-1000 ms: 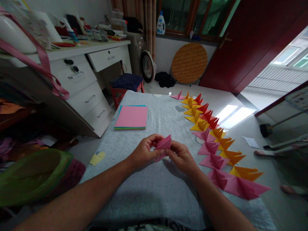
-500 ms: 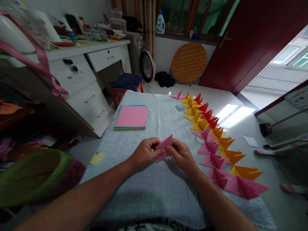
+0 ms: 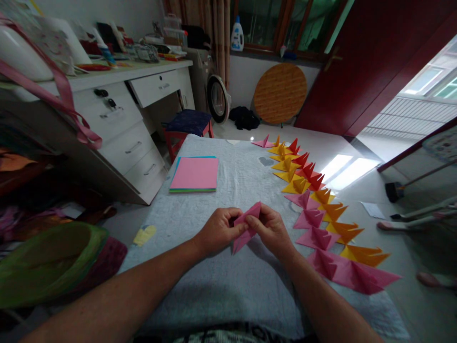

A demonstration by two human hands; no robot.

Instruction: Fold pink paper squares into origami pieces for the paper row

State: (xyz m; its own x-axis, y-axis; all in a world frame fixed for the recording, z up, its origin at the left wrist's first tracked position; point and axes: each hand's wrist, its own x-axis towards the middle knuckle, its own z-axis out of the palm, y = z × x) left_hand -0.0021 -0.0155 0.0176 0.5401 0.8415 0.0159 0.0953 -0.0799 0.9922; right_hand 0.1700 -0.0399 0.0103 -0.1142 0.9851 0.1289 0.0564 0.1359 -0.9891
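Note:
Between my hands, just above the cloth-covered table, is a piece of folded pink paper (image 3: 246, 238), narrow and pointed at both ends. My left hand (image 3: 222, 229) pinches its left side with thumb and fingers. On the other side my right hand (image 3: 272, 229) grips the upper part, its thumb pressed on the face of the paper. Fingers cover much of the middle, so the folds there are hidden. To the right stand rows of folded paper cranes: pink cranes (image 3: 317, 238) nearest, orange cranes (image 3: 344, 232) beside them, yellow and red cranes (image 3: 316, 181) farther back.
A stack of square coloured paper (image 3: 194, 174), pink on top, lies at the table's back left. The table wears a pale blue cloth (image 3: 235, 295). A green-lined bin (image 3: 53, 262) stands left of it. Beyond are a stool (image 3: 187, 123) and a white desk (image 3: 117, 119).
The folded pink paper has turned a little and shifted slightly right, with more of its lower point showing. Both hands have adjusted their hold; the cranes and stack stay put.

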